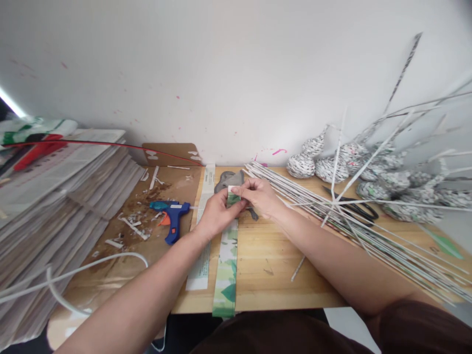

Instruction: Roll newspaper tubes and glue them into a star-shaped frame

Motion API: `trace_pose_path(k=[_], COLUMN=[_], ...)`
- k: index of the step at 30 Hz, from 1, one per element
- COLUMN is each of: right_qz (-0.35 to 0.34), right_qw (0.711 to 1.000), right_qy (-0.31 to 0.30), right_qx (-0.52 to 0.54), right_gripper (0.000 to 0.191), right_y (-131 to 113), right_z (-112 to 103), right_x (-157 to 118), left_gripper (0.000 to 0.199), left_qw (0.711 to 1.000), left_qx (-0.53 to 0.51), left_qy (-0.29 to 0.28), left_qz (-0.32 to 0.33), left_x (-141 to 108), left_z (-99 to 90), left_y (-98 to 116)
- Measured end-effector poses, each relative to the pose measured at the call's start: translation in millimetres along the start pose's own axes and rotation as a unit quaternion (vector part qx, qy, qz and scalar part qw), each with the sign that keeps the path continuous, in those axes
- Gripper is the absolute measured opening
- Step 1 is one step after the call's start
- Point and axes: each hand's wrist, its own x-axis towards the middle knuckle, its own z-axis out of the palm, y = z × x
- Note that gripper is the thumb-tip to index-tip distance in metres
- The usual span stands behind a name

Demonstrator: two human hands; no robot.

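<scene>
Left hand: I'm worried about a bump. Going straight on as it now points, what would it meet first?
The left hand would most likely meet the right hand first, just ahead at the paper strip both hold; depth is unclear, and they may be touching.

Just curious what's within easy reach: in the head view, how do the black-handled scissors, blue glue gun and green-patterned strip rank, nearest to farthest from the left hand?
Nearest to the left hand first:
1. Green-patterned strip: pinched in its fingers.
2. Blue glue gun: just to its left.
3. Black-handled scissors: well to the right, beyond the right forearm.
</scene>
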Motion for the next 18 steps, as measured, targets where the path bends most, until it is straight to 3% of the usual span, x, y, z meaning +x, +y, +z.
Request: trace_pose_path(k=[8,14,18], right_qz=[-0.006,-0.022,-0.001], right_qw=[0.999,0.988,0.994], right_qy=[-0.003,-0.117,-0.081], right_qx=[-0.033,-0.097,-0.076], right_gripper=[0.041,0.029,0.028], right_y=[2.9,-5.7,-7.6], right_z=[0.5,-9.8,-9.0], right_x=[-0.8,0.6,-0.7], left_gripper=[0.033,0.035,0.033], left_qw=[0.993,0.989,0.988], left_qx=[-0.095,-0.129,-0.133], left_qy=[-0.017,-0.016,-0.035], left_qz=[-0.06,-0.067,-0.069], left_x=[0.1,1.4,2.3], left_z=[1.9,1.0,0.9], left_y=[4.2,2.4,-0.3])
